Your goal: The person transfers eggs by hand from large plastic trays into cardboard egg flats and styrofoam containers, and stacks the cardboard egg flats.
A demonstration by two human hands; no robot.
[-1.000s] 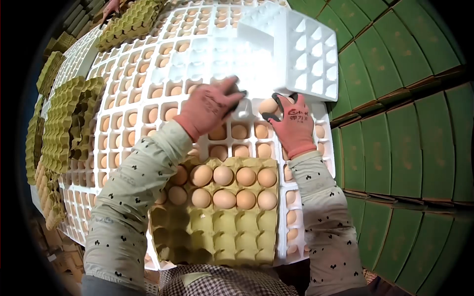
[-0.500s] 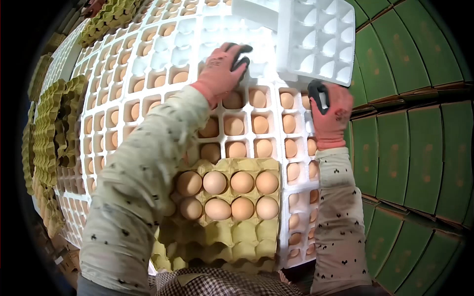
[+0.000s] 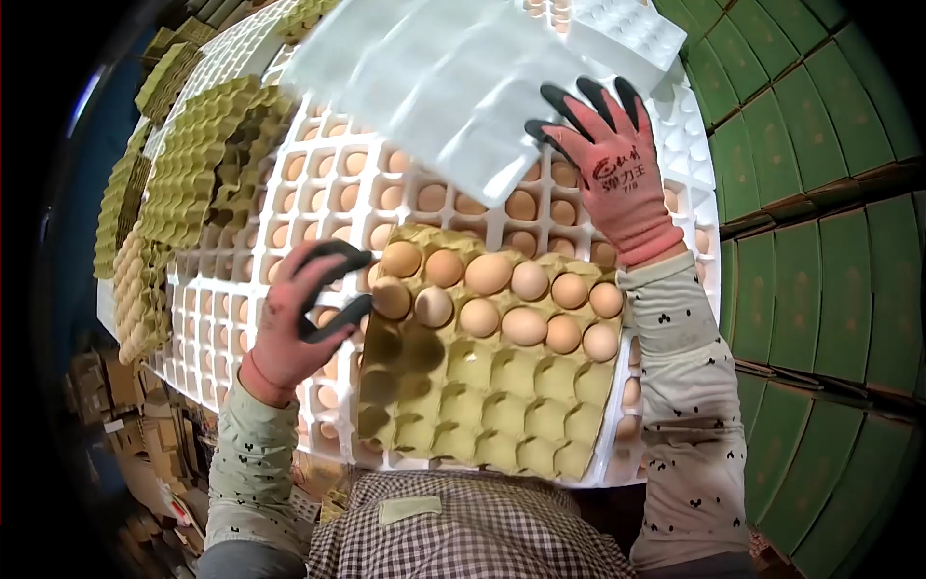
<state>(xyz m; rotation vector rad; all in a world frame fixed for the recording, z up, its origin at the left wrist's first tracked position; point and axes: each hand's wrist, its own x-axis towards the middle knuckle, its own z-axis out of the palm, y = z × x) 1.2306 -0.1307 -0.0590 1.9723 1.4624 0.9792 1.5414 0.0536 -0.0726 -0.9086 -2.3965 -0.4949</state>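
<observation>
A yellow-green pulp tray (image 3: 511, 386) lies tilted in front of the body, with two rows of brown eggs (image 3: 524, 325) in its far part and bare cups in its near part. Beside its left edge is my left hand (image 3: 313, 314), gloved, thumb and fingers curved and apart, with nothing between them. My right hand (image 3: 612, 159) is over the far right, its fingers spread near the edge of a white foam sheet (image 3: 424, 87). That sheet is blurred and lies over part of the white foam trays (image 3: 367, 183), whose square cells hold eggs.
Stacked pulp trays (image 3: 198, 145) stand on the left. Green boxes (image 3: 805, 251) line the right side. A white foam piece with hollows (image 3: 632, 34) is at the back right. Flattened cardboard (image 3: 145, 425) lies at the lower left.
My left hand has come back and left to the pulp tray's side. My right hand has opened and moved up and left. The large foam sheet now covers the upper middle, and the view has shifted.
</observation>
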